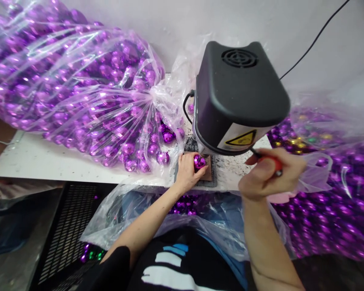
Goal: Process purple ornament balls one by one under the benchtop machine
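My left hand (188, 169) is closed around a shiny purple faceted ball (199, 161), held on the small base plate (210, 173) beneath the head of a black press machine (242, 89). My right hand (269, 171) grips the red-knobbed lever (276, 163) at the machine's right side. The machine's housing hides its lower working part and most of its tip above the ball. Just left of the machine, a few loose purple balls (168, 136) lie by the mouth of a clear bag.
A large tied clear bag of purple balls (79, 89) covers the white table's (42, 161) left side. More purple balls (330, 218) fill a bag at right. An open plastic bag (118, 218) lies over my lap, holding balls. A black crate (63, 222) stands lower left.
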`<state>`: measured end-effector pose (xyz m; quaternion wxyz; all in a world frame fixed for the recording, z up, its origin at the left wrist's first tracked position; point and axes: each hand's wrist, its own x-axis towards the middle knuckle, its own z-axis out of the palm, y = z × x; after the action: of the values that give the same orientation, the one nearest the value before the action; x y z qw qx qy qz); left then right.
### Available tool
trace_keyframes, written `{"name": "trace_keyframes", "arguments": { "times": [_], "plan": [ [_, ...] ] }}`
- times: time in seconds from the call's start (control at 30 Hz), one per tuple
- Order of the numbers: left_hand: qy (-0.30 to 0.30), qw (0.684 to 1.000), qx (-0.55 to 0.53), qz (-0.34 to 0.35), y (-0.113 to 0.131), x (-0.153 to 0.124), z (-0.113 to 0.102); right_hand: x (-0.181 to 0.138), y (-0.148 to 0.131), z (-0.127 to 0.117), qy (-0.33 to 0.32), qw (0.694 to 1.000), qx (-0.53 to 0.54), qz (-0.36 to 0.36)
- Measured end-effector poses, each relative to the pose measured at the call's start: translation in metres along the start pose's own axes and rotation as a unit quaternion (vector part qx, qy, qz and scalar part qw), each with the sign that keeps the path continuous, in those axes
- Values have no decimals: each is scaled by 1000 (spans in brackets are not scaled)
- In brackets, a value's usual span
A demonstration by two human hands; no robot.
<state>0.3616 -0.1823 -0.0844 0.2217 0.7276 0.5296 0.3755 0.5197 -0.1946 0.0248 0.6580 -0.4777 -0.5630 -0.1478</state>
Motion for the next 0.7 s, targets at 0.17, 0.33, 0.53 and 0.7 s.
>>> {"name": "trace_keyframes", "arguments": {
  "times": [0.17,0.33,0.53,0.7],
  "plan": [
    [13,1000,-18,17,0,-6,-8,79,-8,25,-58,996,-49,41],
    [-52,994,-37,84,5,-62,-41,92,2,41,-65,996,-36,53],
    [-90,989,14,120,-1,-77,-69,87,4,43,-47,996,-42,59],
    [-78,979,159,104,-34,-6,-93,89,4,43,-50,995,-48,69]
  ]
}}
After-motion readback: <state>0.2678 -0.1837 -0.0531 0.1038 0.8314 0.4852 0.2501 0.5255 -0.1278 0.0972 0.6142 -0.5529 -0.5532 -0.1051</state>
